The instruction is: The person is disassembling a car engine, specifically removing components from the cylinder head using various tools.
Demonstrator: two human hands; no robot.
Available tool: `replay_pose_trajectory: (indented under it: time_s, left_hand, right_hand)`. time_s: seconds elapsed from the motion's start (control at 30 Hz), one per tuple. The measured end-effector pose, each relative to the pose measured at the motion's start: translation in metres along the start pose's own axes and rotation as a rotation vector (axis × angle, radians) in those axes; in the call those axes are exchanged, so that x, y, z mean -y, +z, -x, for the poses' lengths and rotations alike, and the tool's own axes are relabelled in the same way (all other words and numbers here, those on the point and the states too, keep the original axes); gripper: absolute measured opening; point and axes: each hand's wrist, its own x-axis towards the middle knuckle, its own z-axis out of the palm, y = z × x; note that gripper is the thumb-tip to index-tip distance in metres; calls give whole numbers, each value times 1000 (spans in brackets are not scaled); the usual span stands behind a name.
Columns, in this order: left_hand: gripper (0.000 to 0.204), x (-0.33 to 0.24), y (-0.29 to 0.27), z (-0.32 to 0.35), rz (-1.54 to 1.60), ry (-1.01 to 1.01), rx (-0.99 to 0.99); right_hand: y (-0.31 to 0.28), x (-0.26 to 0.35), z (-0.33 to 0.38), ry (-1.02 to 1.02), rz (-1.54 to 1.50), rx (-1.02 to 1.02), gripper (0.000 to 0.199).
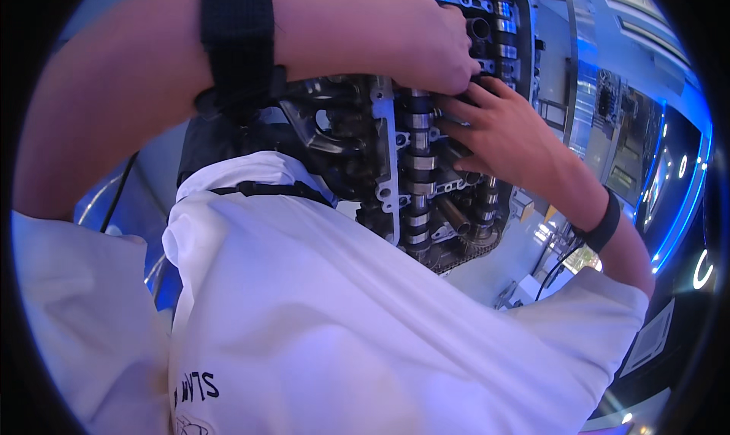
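On engine head [411, 142]: both hands touching, fingers spread.

Silver-grey metal all over the engine cylinder head [395, 142], with darker, near-black hollows between the parts. The camshaft [417, 178] runs down it in banded steel grey, light lobes and dull shadows alternating. A black strap [237, 43] wraps the left forearm, and a black wristband [604, 223] sits on the right wrist. The T-shirt [365, 336] is plain white, with a little black lettering low on the front and a black cord across the collar. Behind, blue glowing light strips [684, 207] curve over dark panels.
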Motion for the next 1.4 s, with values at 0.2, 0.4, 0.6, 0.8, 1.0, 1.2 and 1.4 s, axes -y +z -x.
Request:
replay_pose_trajectory:
  time_s: [0.2,0.4,0.6,0.8,1.0,1.2,1.4]
  left_hand:
    - [20,20,-64,11,690,-312,312]
    - [24,35,-73,31,578,-202,236]
    - [29,94,-51,54,381,-92,83]
    - [41,79,-11,47,568,-123,-74]
    - [43,49,-16,21,362,-186,183]
    - [41,48,-18,21,415,-216,132]
    - [39,59,-9,18,406,-189,90]
  right_hand:
    - [2,0,-5,-22,59,-38,51]
    - [-2,1,-7,30,-2,-19,52]
    - [-4,-2,-8,-24,79,-29,41]
    - [1,0,-4,-11,85,-80,35]
    - [-3,3,-6,25,31,-9,48]
    - [-12,6,-13,56,16,114,47]
    - [-13,5,-19,40,129,134,42]
